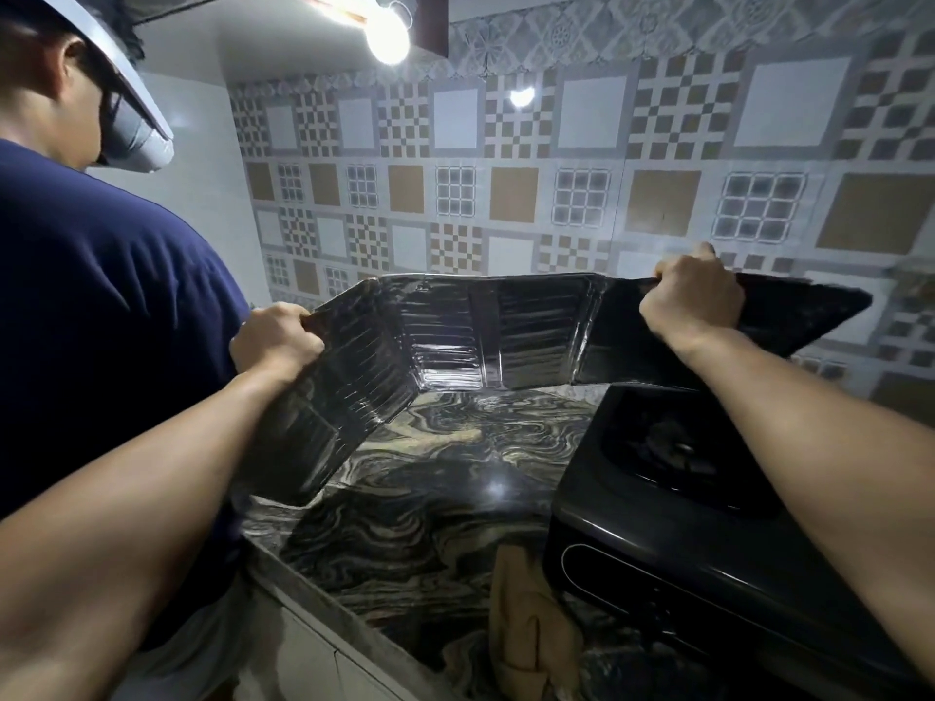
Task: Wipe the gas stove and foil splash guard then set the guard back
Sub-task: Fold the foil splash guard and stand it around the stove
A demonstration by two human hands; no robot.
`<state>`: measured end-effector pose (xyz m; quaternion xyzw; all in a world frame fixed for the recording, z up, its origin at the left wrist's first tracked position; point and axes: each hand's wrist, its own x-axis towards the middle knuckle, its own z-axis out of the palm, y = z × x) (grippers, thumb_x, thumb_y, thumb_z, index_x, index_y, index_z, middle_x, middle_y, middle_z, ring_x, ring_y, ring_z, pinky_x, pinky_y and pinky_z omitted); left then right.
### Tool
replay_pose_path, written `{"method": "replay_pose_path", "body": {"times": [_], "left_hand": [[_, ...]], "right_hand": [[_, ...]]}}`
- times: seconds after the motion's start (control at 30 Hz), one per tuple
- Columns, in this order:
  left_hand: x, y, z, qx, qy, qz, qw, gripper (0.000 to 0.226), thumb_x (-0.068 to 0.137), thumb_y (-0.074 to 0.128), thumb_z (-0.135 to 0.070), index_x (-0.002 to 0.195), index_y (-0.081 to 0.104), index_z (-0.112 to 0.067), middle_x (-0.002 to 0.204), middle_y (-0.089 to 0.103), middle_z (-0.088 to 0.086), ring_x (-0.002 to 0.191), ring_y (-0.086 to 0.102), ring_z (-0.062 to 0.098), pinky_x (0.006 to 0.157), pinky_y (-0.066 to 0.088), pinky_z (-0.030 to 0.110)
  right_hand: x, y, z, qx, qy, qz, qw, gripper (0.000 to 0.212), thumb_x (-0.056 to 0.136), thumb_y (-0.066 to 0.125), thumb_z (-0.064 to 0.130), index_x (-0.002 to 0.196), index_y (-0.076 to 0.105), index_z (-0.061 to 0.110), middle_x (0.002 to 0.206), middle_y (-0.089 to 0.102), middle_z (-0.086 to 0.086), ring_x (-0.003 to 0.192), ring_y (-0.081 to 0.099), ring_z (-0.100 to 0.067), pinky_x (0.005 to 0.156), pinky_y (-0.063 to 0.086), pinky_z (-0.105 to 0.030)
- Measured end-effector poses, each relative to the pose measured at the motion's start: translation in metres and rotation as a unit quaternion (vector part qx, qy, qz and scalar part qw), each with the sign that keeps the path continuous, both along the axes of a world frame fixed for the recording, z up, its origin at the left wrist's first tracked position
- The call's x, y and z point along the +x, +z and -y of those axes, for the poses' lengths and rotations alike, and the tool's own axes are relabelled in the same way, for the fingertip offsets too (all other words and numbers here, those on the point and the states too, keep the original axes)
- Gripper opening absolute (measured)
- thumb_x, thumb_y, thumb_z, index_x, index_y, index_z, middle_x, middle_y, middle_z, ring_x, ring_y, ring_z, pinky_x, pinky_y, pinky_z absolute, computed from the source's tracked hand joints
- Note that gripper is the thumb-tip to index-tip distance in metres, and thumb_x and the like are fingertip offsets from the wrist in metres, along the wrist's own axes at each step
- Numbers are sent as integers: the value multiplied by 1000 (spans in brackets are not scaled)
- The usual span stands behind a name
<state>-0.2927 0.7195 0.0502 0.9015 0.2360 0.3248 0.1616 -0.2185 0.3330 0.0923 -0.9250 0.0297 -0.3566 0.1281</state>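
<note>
The foil splash guard [485, 331] is a dark, ribbed, folded screen of several panels, held up above the marbled countertop [430, 478]. My left hand [275, 341] grips the top edge of its left panel. My right hand [693, 296] grips the top edge near its right panel, which sticks out toward the tiled wall. The black gas stove [673, 503] sits at the right on the counter, partly under my right forearm, with its burner visible. A tan cloth [531, 629] lies crumpled on the counter at the stove's front left corner.
Another person in a dark blue shirt [101, 321] stands close at the left, beside the counter. The patterned tiled wall [556, 194] runs behind the guard. A bright bulb [387, 35] hangs above. The counter's front edge [313, 599] runs diagonally at the bottom.
</note>
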Motion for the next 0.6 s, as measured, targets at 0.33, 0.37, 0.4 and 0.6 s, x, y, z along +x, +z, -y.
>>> {"method": "replay_pose_path", "body": {"times": [0.33,0.37,0.4,0.6], "left_hand": [[45,5,38,-168,-129,-3,977,18,81,66,-23,66,68,-12,67,57,13,76,59,28,65,36,28],[51,5,39,-181,-139,-1,974,20,80,66,-24,65,69,-12,67,58,12,76,59,26,65,37,27],[56,6,41,-192,-148,-1,970,22,80,67,-26,63,69,-11,66,59,12,75,59,26,65,37,27],[75,26,43,-239,-182,4,954,30,74,66,-31,53,65,-10,56,58,7,62,51,22,63,39,28]], "right_hand": [[18,1,16,-13,-15,-6,1000,21,85,68,19,100,67,4,113,52,-14,89,58,-39,70,45,-36],[19,1,17,-19,-21,-19,999,31,83,74,29,101,65,6,113,52,-12,91,58,-36,72,46,-37],[21,2,17,-22,-28,-23,999,38,80,77,37,101,64,8,113,52,-11,92,58,-35,71,46,-36],[34,20,7,-25,-47,32,998,35,85,71,36,102,68,6,106,57,-16,94,58,-35,73,47,-38]]}}
